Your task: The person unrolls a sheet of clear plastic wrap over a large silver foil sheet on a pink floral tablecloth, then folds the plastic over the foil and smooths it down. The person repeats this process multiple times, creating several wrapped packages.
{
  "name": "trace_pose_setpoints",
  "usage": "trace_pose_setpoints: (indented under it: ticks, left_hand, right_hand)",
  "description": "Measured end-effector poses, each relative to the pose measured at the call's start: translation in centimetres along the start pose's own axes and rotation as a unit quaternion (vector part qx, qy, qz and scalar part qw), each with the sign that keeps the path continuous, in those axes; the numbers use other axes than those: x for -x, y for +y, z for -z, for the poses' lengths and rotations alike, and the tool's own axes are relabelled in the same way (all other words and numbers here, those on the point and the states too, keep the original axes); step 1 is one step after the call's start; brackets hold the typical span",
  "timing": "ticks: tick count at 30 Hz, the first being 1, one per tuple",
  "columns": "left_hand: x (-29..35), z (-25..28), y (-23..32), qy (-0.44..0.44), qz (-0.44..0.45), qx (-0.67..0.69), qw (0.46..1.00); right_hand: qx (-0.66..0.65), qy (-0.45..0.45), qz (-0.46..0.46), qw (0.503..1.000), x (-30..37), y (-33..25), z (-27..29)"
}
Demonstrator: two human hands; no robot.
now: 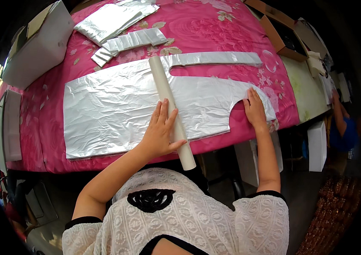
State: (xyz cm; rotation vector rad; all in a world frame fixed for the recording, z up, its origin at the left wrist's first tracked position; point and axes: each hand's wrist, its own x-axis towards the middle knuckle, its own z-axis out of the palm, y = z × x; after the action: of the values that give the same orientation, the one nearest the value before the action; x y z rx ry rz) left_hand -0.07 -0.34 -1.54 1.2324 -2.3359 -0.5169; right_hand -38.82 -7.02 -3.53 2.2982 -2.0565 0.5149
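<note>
Two hands pin one large silver foil sheet flat on my pink floral tablecloth. Across it lies a cream cardboard tube, its near end jutting over the table edge; my left hand rests on it, fingers spread open, seemingly to stop it rolling. My right hand presses flat at the sheet's cut-out edge. Folded foil stacks wait beyond. At far right, an open brown cardboard box holds something dark I cannot make out.

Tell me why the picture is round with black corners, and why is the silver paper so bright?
Head view: a fisheye lens makes the round frame with black corners and bends the table edge. The silver sheet catches overhead light and glares near the cardboard tube. Left hand and right hand look sharp.
</note>
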Motion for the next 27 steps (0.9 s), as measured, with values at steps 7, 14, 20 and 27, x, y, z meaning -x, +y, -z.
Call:
trace_pose_setpoints:
  ticks: [7, 14, 20, 27]
  left_hand:
    - [0.0, 0.1, 2.5, -0.041, 0.006, -0.054, 0.998]
    - [0.1, 0.0, 2.3, -0.032, -0.005, -0.037, 0.999]
    - [-0.2, 1.5, 3.4, 0.026, 0.073, 0.307, 0.949]
    - [1.5, 6.8, -2.6, -0.103, 0.324, 0.602, 0.722]
  right_hand:
    - [0.029, 0.098, -0.114, 0.988, 1.6, 5.3, 1.3]
    - [0.042, 0.225, -0.071, 0.971, 0.9, 0.3, 3.7]
    - [-0.358, 0.087, -0.074, 0.927, 2.0, -16.0, 4.3]
    - [-0.504, -0.118, 0.157, 0.841, 6.8, -27.4, 5.8]
